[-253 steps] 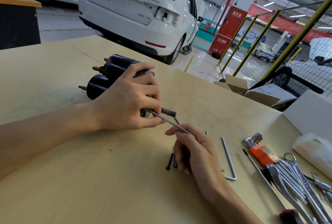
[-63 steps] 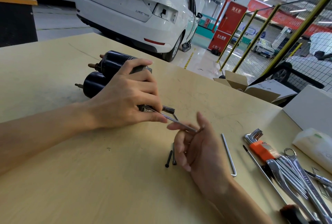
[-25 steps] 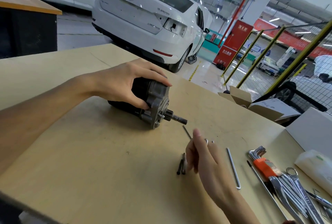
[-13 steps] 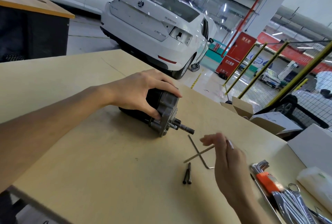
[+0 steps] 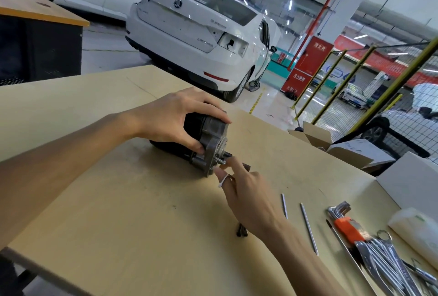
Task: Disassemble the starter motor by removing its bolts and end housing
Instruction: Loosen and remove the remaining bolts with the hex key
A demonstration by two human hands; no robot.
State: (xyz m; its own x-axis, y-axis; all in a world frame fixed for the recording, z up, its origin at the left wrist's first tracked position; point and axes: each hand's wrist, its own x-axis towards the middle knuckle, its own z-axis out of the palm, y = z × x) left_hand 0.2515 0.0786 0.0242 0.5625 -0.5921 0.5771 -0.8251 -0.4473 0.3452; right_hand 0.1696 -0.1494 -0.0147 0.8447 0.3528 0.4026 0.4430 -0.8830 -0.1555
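The starter motor (image 5: 208,139) lies on its side on the wooden table (image 5: 118,212), with its grey end housing and short shaft facing right. My left hand (image 5: 170,120) grips the black body from above, thumb against the housing's rim. My right hand (image 5: 246,191) reaches in from the right. Its thumb and index finger are nearly straight and touch the housing's face beside the shaft, with no tool in them. Two thin metal rods (image 5: 308,227) lie on the table to the right. Small black bolts (image 5: 241,233) peek out from under my right wrist.
A hex key set in an orange holder (image 5: 348,227) and several wrenches (image 5: 388,265) lie at the right front. A white plastic bag (image 5: 417,227), a white box (image 5: 412,184) and cardboard boxes (image 5: 336,144) sit at the right edge. A white car (image 5: 196,34) stands beyond the table.
My right hand has let go of the hex key and the long bolt, now on the table, and moved left to the housing's face. My left hand keeps its grip.
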